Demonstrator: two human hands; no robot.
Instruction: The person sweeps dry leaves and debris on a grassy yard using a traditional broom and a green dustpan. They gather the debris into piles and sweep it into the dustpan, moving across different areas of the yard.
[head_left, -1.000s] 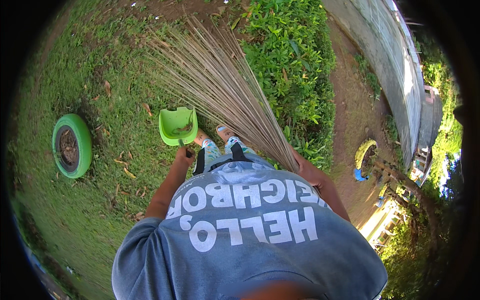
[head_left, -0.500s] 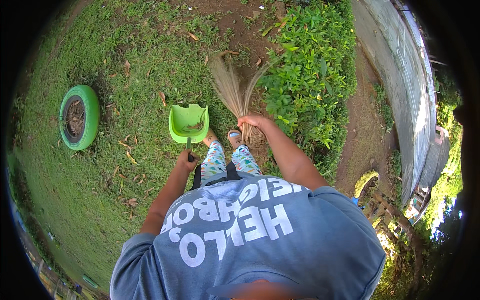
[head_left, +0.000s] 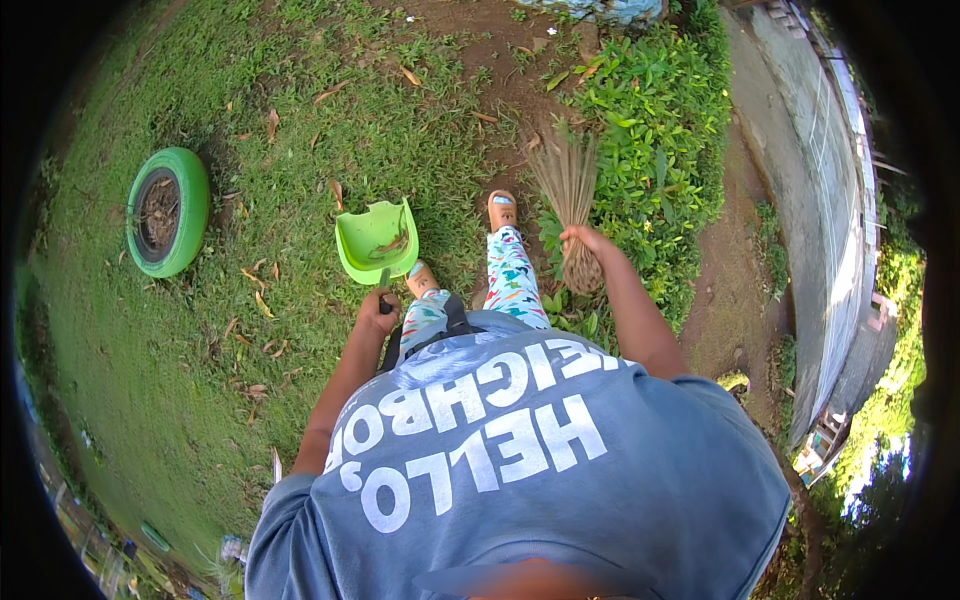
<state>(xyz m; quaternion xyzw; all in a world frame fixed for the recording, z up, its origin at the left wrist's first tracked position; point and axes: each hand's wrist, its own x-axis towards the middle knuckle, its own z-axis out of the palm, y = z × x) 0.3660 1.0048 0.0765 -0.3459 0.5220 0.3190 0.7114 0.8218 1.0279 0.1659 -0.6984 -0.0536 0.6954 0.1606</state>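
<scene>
My left hand (head_left: 377, 312) is closed round the dark handle of a light green dustpan (head_left: 352, 240). A few dry leaves (head_left: 392, 245) lie in the pan, which hangs over or rests on the grass in front of my left foot; I cannot tell which. Out to the right, my right hand (head_left: 588, 246) grips a stick broom (head_left: 566, 182) near its bound end. The broom's thin bristles fan away from me, beside the leafy hedge and over its edge.
A green-painted tyre (head_left: 190, 215) filled with soil or debris lies on the grass at left. The low green hedge (head_left: 660, 150) runs along the right, with a bare dirt strip (head_left: 505, 85) beside it. Brown fallen leaves dot the grass. Farther right is a grey paved strip (head_left: 770, 110).
My right hand has swung the broom to the right, toward the hedge, and its bristles are now closer together. My right foot has stepped forward. The dustpan stays in my left hand.
</scene>
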